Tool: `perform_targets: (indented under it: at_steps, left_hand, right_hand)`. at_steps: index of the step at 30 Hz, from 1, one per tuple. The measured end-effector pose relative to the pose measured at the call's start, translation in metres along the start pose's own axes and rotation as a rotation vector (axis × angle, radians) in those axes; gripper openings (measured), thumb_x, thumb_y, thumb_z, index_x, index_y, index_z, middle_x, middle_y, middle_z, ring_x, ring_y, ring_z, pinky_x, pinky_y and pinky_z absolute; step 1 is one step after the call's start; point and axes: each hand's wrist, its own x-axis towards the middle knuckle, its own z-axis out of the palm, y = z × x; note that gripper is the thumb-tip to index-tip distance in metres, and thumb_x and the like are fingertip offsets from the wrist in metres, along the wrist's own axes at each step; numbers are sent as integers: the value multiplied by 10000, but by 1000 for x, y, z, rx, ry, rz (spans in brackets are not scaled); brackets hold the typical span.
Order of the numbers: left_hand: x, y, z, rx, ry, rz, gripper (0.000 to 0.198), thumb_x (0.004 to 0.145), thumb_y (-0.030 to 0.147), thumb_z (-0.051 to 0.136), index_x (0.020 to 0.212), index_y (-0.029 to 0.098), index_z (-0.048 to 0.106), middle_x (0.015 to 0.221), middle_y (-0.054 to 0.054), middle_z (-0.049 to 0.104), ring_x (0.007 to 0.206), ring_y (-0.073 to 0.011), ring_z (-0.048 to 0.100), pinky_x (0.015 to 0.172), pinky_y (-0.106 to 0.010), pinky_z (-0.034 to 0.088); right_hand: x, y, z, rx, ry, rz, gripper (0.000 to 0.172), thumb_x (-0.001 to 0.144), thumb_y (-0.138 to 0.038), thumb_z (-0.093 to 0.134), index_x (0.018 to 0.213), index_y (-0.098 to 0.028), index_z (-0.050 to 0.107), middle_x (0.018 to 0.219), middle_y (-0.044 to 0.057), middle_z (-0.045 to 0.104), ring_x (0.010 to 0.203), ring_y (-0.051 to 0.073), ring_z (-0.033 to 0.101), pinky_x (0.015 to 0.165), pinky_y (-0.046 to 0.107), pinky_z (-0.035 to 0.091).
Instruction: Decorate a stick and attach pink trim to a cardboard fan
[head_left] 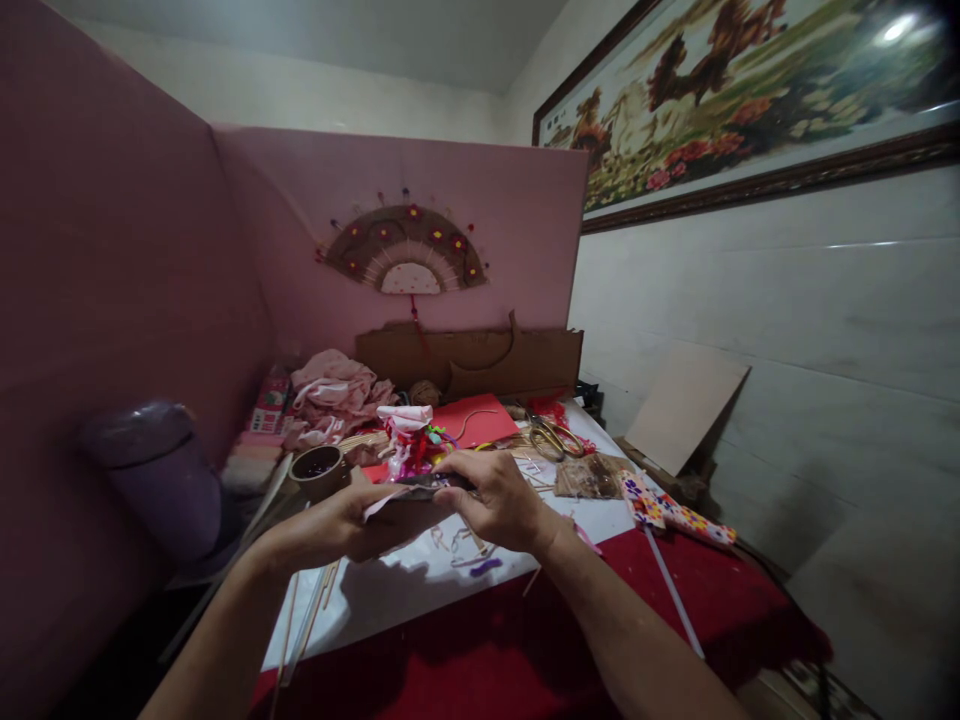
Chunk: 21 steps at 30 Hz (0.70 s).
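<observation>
My left hand [352,525] and my right hand [499,500] meet over the middle of the table, fingers curled on a small dark flat piece [427,485] with a pale pink strip hanging from its left end. Both hands pinch it from opposite sides. Just behind it stands a bundle of bright ribbons and paper [411,440]. A white sheet [420,585] lies under the hands on the red tablecloth [525,650].
A tape roll [319,468], pink cloth [334,395], red paper [469,418], scissors [553,438], a patterned wrapped stick [675,515], thin wooden sticks [300,625], cardboard pieces [472,360] and a paper fan [407,250] on the pink partition surround the spot. A purple container [154,470] sits left.
</observation>
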Motion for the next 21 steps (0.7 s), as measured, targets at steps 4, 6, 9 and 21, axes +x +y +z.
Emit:
perform_targets:
  at_steps: [4,6,9,21]
  left_hand:
    - [0,-4,-2,-56,-17,-70,283,827,312,528,1063,160,564,631,44,338,526,-69,275,448,-193,213]
    - [0,-7,-3,-82,-4,-69,226,812,279,543,1006,166,567,618,55,313,523,-68,261,448,-197,200]
    - [-1,-10,-3,-100,1,-72,180,798,248,550,959,167,561,610,60,306,516,-66,240,442,-202,181]
    - [-1,-3,-2,-69,-27,-81,389,823,265,528,1207,201,517,635,53,289,533,-73,247,453,-202,185]
  right_hand:
    - [0,1,0,-7,4,0,98,809,-216,594,895,-182,623,819,42,680,728,169,599,659,259,398]
    - [0,0,0,-4,9,-5,79,808,-207,593,874,-182,628,804,38,680,714,163,597,647,254,393]
    - [1,0,-1,-2,16,-14,65,806,-204,598,856,-180,631,787,35,681,706,159,599,641,252,388]
    - [1,0,-2,4,18,-11,127,790,-231,627,903,-172,627,802,43,682,695,162,595,632,255,391]
